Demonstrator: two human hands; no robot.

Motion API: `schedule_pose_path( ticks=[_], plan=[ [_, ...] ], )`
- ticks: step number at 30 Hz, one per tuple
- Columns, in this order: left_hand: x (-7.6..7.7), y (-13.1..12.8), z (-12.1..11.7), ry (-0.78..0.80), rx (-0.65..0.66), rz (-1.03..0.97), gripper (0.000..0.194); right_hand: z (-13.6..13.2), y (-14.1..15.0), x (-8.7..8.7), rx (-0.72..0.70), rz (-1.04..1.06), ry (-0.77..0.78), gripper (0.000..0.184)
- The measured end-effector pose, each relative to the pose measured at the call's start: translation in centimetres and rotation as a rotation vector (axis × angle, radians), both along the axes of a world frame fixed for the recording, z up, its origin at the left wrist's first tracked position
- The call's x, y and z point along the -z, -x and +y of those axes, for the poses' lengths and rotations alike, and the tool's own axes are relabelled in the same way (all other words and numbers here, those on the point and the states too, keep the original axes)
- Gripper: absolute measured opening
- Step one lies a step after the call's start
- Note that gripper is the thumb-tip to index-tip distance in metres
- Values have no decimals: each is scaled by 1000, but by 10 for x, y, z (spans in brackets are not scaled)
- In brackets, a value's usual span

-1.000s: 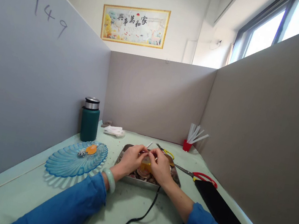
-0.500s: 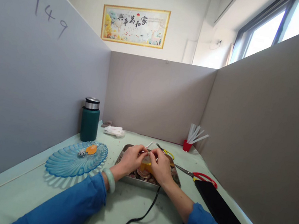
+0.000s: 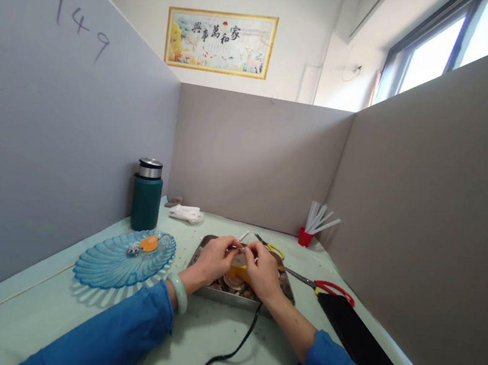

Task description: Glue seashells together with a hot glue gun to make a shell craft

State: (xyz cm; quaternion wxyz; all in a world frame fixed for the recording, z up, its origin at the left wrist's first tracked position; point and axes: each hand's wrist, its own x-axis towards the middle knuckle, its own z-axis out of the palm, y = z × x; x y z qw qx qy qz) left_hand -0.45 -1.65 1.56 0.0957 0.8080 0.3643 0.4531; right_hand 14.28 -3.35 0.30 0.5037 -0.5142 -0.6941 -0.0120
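Observation:
Over a metal tray my left hand and my right hand come together, fingertips pinched and almost touching. What they pinch between them is too small to name. Shell-like pieces lie in the tray. Below my fingers, partly hidden by my right hand, is a yellow-orange tool whose kind I cannot make out. A thin white stick pokes up just behind my fingertips. From the tray's front a black cord runs toward me.
Left: a blue scalloped glass plate bearing an orange piece, and a green flask. Right: red-handled scissors, a black strip, a red cup of white sticks. Behind the tray: yellow-handled scissors. Partitions enclose three sides.

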Motion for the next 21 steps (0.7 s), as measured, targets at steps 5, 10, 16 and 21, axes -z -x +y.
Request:
schedule_pose_path(
  ticks=[5,10,16,21],
  plan=[
    [1,1,3,-4,8,7,17,0,0,0,-4,2,5,16],
    [2,1,5,-16,19,6,17,0,0,1,-16,13,1,16],
    [2,1,4,-16,27,3,17,1,-1,2,-18,12,0,16],
    [3,1,6,-4,28,-11,16,1,-1,2,-16,6,2,16]
  ],
)
